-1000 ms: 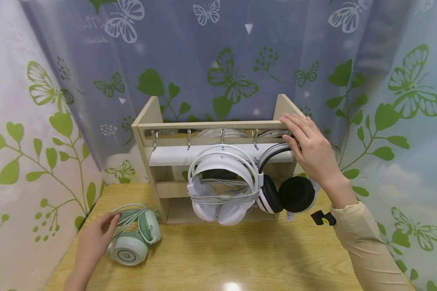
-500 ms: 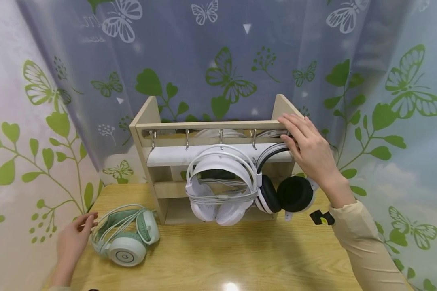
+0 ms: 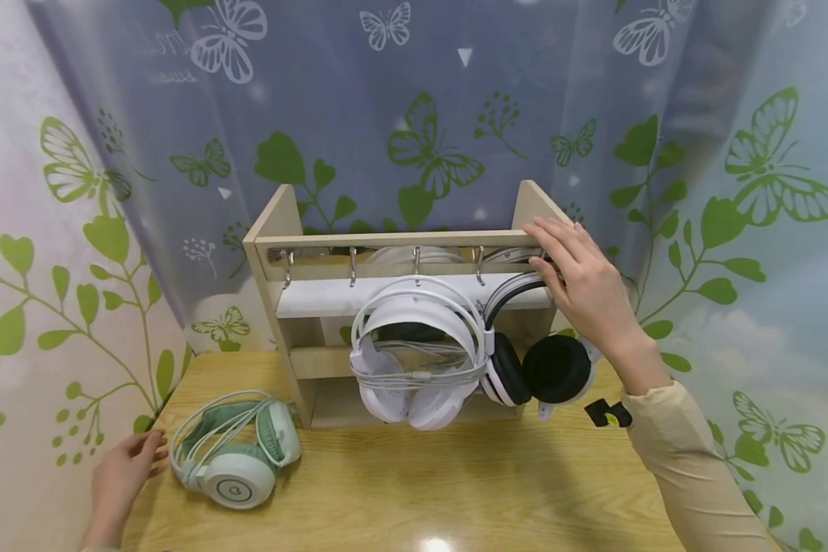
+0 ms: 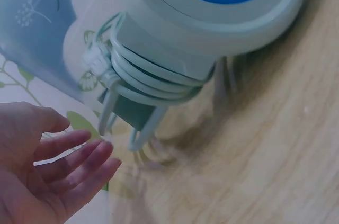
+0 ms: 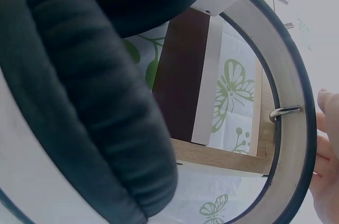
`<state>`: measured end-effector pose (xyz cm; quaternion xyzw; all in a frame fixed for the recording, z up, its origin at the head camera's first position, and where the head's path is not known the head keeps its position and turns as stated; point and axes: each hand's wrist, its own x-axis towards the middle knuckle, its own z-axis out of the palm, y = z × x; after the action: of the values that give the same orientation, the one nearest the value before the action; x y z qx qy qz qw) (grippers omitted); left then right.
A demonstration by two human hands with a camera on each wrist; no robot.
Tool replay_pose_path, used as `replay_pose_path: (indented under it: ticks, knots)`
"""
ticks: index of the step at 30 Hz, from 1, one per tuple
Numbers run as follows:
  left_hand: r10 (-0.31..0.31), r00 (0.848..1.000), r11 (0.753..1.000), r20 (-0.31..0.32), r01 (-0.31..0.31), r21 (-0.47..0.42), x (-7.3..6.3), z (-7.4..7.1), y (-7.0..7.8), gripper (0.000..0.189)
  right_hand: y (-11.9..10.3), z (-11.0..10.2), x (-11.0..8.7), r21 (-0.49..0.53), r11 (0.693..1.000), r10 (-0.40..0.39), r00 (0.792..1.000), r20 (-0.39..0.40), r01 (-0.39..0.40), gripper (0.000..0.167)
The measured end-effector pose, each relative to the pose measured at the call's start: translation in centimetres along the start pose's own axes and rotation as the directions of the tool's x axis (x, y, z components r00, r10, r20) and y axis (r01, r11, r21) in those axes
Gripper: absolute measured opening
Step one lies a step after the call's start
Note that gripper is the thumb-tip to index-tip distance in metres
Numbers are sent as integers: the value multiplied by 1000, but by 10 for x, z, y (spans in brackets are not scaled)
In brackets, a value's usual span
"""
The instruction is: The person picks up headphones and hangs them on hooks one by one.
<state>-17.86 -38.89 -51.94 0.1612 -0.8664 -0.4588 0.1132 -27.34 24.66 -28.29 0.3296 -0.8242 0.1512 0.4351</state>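
Mint green and white headphones [image 3: 238, 477] lie on the table at the left, their pale cable wound round the headband [image 4: 153, 78]. My left hand [image 3: 126, 477] is just left of them, apart from them, with relaxed fingers and nothing held. A wooden rack [image 3: 400, 239] stands at the centre with a row of metal hooks. White headphones [image 3: 436, 405] with a bundled cable hang from its middle hook. Black and white headphones [image 3: 507, 368] hang on the rightmost hook [image 5: 285, 112]. Above them, my right hand [image 3: 586, 284] rests on the rack's top right corner, fingers extended.
Hooks [image 3: 353, 267] to the left of the white headphones carry nothing. A small black item [image 3: 607, 414] shows beside the right sleeve. The wooden table [image 3: 414, 491] extends in front of the rack. Patterned curtains [image 3: 359, 100] enclose the back and sides.
My left hand has moved left, away from the green headphones, which stay on the table. My right hand has kept its place on the rack. The head view has shifted slightly.
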Motion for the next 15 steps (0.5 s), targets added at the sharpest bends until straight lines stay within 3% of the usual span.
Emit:
replay_pose_path:
  ticks: [7,15]
  knots:
    - [-112,989,992,101,117,-43,4,4,-8,53,0,1,-1,-2,1000,6,1000,3,-6,46]
    - [-150,985,985,81,156,-74,2,6,-9,52,-1,0,0,4,1000,7,1000,1,-7,46]
